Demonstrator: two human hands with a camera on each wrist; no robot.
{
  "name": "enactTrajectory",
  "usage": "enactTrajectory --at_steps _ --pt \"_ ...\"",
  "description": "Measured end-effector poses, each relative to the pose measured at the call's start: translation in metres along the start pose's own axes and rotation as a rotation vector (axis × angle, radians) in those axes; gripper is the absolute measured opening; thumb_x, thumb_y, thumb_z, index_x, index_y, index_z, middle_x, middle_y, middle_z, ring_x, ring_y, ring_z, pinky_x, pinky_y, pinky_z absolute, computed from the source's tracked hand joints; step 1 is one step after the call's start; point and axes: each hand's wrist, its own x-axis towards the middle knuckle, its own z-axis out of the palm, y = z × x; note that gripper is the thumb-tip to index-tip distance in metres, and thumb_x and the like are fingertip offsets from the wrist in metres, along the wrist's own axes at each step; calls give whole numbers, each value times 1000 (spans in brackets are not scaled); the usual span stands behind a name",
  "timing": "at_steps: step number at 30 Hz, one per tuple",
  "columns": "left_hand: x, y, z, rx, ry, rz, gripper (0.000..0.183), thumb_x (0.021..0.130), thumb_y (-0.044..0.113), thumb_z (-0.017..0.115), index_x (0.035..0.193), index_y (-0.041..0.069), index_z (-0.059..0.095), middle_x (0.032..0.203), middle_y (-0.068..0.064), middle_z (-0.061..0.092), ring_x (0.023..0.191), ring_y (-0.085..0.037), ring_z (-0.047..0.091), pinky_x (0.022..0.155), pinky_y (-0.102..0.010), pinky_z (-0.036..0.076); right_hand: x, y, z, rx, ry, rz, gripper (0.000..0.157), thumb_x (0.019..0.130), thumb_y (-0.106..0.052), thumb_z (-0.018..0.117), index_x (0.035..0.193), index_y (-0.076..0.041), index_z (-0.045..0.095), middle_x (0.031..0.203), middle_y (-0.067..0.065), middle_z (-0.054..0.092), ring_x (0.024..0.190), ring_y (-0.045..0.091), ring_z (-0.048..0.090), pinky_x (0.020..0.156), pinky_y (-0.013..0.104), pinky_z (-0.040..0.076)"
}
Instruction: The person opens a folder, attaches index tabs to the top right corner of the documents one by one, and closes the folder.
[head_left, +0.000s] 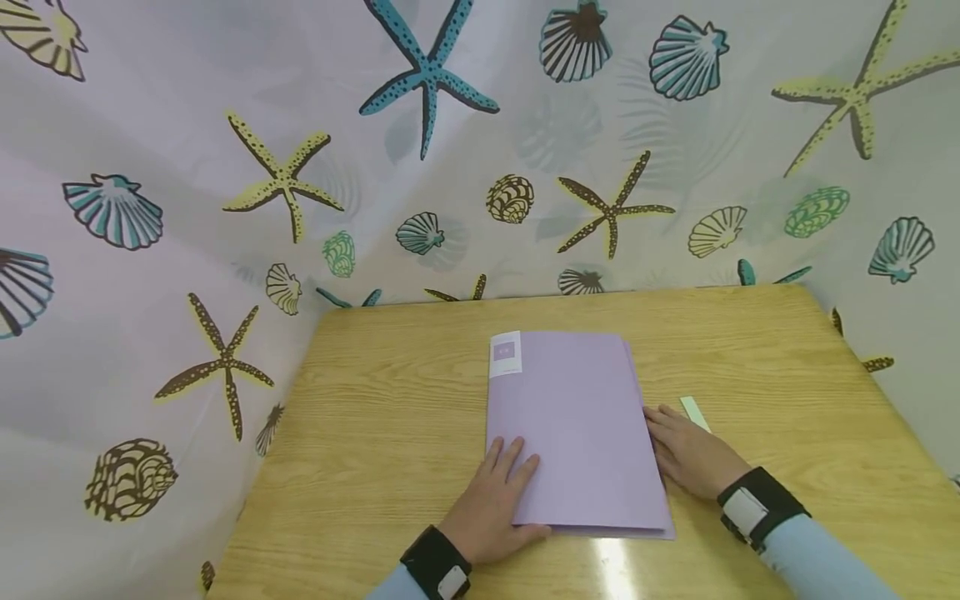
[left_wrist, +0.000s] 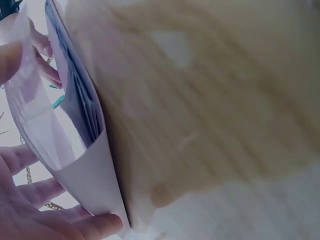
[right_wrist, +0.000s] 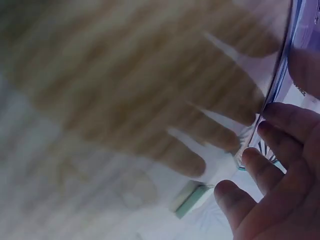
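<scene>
A light purple folder (head_left: 573, 425) lies closed on the table, a white label (head_left: 506, 353) at its upper left corner. My left hand (head_left: 491, 508) rests on its lower left part with fingers spread, the thumb near the bottom edge. In the left wrist view, the folder (left_wrist: 92, 175) is seen from its end, with several sheets (left_wrist: 82, 100) between the covers. Against the folder's right edge, the fingertips of my right hand (head_left: 693, 454) touch it. The right wrist view shows those fingers (right_wrist: 262, 170) extended and slightly apart along the edge.
A small pale green strip-like object (head_left: 695, 413) lies beside my right hand, partly hidden by it. The wooden table (head_left: 390, 375) is bordered by a white cloth (head_left: 450, 208) printed with starfish and shells. Both wrists wear black bands (head_left: 765, 500).
</scene>
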Motion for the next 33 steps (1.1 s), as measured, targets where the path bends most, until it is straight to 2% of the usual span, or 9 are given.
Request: enactTrajectory --at_steps 5,9,13,16,21,24,27,29,33 --pt "-2 1 -4 -128 11 -16 90 81 71 51 148 17 25 153 -15 18 136 -41 14 103 -51 32 2 -2 4 -9 45 -36 51 89 -11 56 135 5 42 137 24 42 126 38 37 104 52 33" --pt "-2 2 -7 -230 21 -18 90 82 64 57 150 19 18 154 -15 15 136 -40 13 101 -53 34 1 -7 5 10 42 -24 61 86 -24 63 136 3 42 139 24 40 128 38 34 103 54 33" --pt "-2 0 -8 -297 34 3 89 85 58 59 151 20 12 155 -14 13 137 -37 12 102 -53 33 1 -13 4 85 19 20 75 87 -39 63 141 3 34 145 26 30 132 41 26 104 57 29" --pt "-2 -3 -8 -324 50 32 89 86 55 58 151 18 10 154 -14 13 138 -33 14 104 -49 32 1 -17 3 100 18 25 80 85 -40 64 143 3 29 147 26 28 133 43 23 105 58 26" --pt "-2 -5 -7 -370 96 79 88 88 50 59 150 12 8 154 -15 16 138 -24 16 108 -43 27 0 -18 4 28 20 -26 73 79 -30 71 137 2 40 141 28 36 129 50 25 103 60 28" --pt "-2 -6 -7 -398 113 79 88 89 46 59 150 10 6 154 -14 16 138 -20 16 108 -42 26 0 -16 10 -25 24 -48 72 79 -44 71 133 -3 49 138 27 41 127 49 30 101 60 30" --pt "-3 -6 -8 -411 135 63 88 89 40 60 150 9 4 154 -13 17 137 -19 18 107 -40 27 2 -16 15 -41 22 -14 82 72 -64 68 129 -6 55 138 28 40 125 51 31 97 62 34" --pt "-5 -7 -10 -415 162 44 87 88 31 59 150 9 3 154 -13 19 136 -19 22 106 -40 30 4 -18 15 -28 -1 50 92 67 -74 64 132 -9 53 141 29 36 126 53 28 94 63 37" --pt "-10 -8 -19 -441 215 -8 90 81 19 56 150 11 0 155 -8 16 129 -21 37 96 -39 44 7 -21 14 -40 -67 126 94 67 -77 59 137 -16 48 145 28 30 128 53 22 94 65 35"
